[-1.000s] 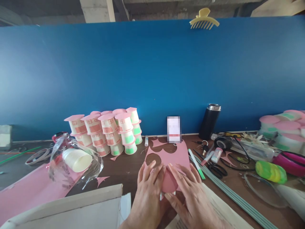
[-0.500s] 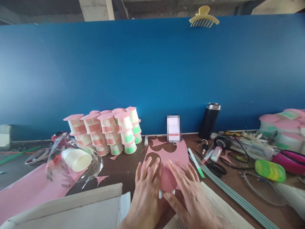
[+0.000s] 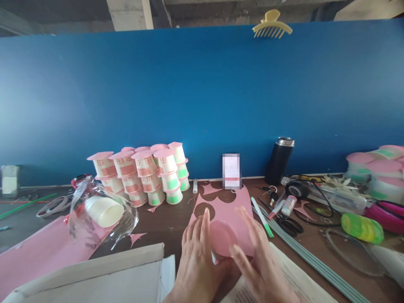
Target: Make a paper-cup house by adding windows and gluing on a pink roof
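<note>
A pink paper disc (image 3: pixel 223 238) sits on top of a white paper cup (image 3: pixel 215 257), of which only a sliver shows below the disc. My left hand (image 3: pixel 197 252) closes around the cup's left side, its fingers along the disc's edge and its thumb low in front. To the right of the disc, my right hand (image 3: pixel 257 252) is open and slightly blurred, fingers apart, thumb close to the rim. Behind both hands lies a pink sheet (image 3: pixel 240 206) with round holes cut out of it.
Stacked cups with pink discs (image 3: pixel 145 168) stand at the back left. Nearby, more cups lie in a clear plastic bag (image 3: pixel 126 210). On the right are a green-capped marker (image 3: pixel 261 216), scissors (image 3: pixel 290 225), grey-green rods (image 3: pixel 303 248) and a black flask (image 3: pixel 279 160). A white box (image 3: pixel 94 277) sits front left.
My right hand has come off the disc and moved slightly right. My left hand has shifted from the disc's top to its side, leaving more of the disc uncovered.
</note>
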